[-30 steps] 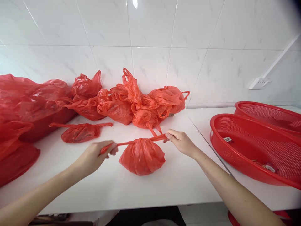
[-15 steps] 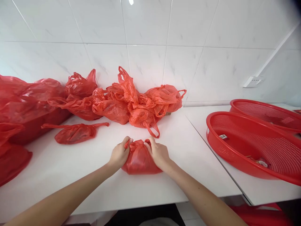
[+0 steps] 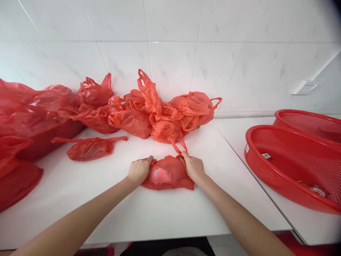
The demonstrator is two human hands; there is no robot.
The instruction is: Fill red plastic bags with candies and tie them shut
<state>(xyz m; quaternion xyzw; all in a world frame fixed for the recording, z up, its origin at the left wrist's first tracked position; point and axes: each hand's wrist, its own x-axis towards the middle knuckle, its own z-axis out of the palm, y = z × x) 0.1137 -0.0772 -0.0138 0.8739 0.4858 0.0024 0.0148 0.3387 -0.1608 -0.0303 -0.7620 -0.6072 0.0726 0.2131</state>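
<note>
When we examine the head view, we find the left hand (image 3: 140, 169) and right hand (image 3: 194, 168), fingers gripping opposite upper sides of the red plastic bag (image 3: 170, 176), on the bench (image 3: 133, 213) left of the nearer perforated basket (image 3: 274, 176).

Soft, bright light spreads evenly, palest and coolest on the tiled wall (image 3: 23, 60) at upper left, with 1 small glint along a seam (image 3: 155, 42) and glossy highlights on the left-hand bags (image 3: 44, 101). Shadows on the white surface (image 3: 128, 217) are faint. The middle bag (image 3: 170, 177) looks fairly clear; wide-angle stretch distorts the baskets (image 3: 262, 174) at right, beneath a dark, blurred corner.
</note>
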